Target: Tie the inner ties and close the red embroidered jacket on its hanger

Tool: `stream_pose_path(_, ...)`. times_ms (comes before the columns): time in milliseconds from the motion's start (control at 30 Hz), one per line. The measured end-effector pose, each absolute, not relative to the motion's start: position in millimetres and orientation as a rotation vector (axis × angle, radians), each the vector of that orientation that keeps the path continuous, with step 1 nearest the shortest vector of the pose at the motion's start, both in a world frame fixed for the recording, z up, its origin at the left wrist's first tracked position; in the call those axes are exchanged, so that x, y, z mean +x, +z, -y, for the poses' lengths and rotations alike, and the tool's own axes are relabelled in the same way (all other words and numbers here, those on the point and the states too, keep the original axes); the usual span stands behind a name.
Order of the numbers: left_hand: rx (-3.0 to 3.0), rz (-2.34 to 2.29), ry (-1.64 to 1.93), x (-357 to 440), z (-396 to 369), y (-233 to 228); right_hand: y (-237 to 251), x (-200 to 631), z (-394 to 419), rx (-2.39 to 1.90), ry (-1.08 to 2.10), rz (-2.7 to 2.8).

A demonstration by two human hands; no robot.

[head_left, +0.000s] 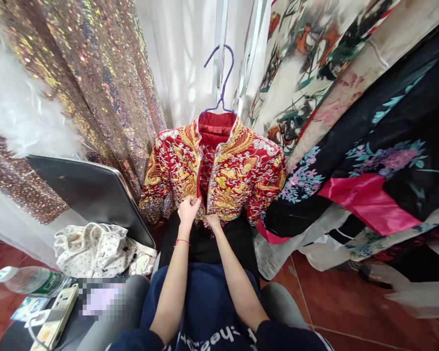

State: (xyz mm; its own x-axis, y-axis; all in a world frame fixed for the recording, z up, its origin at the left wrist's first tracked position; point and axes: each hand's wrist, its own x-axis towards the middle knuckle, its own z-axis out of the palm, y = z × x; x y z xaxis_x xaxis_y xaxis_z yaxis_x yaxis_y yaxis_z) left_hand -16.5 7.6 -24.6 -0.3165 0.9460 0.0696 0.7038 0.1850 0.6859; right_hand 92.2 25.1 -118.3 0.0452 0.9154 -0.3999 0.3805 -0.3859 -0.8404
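Note:
A red jacket with gold and silver embroidery lies over my lap, its stand collar towards the far side. A purple hanger sits inside its neck, hook upward. The jacket's front is parted from the collar down, showing the red lining. My left hand pinches the left front edge near the lower opening. Lower and to the right, my right hand has its fingers closed on the jacket at the bottom of the front edges. Whether a zipper lies under the fingers is too small to tell.
Sequined fabric hangs at the left, beside a black chair back. A white spotted cloth bag, a plastic bottle and a power strip lie at lower left. Black floral garments hang close on the right.

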Motion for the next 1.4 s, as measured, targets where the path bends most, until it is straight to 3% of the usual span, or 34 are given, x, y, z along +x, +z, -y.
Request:
stream_pose_path(333, 1.382, -2.265, 0.92, -40.7, 1.3, -28.6, -92.4, 124.4, -5.6, -1.861, 1.322, 1.325)
stream_pose_path(533, 1.325, -2.254, 0.942, -70.5, 7.4, -8.1, -23.7, 146.4, -9.4, -1.687, 1.205, 1.556)
stream_pose_path(733, 1.417, -2.183, 0.931, -50.9, -13.1, 31.3, 92.7, 152.6, -3.9, -1.347, 0.639, 1.628)
stream_pose_path(900, 1.548, -2.087, 1.105, -44.3, -27.0, 74.5, 154.8, 174.9, -17.3, -1.227, -0.3, 1.5)
stream_pose_path(1033, 1.552, -1.984, 1.271, -55.6, -31.5, 90.3, 164.4, 189.8, -42.5, -1.394, -0.499, 1.511)
stream_pose_path(1300, 1.341, -1.964, 1.988, -86.5, -58.5, 125.6, 151.7, 194.0, -61.5, -1.443, -0.481, 1.548)
stream_pose_path(1400, 1.425, -1.899, 2.016, -100.3, -88.5, 149.6, 150.6, 201.0, -69.7, -1.41, -0.496, 1.553)
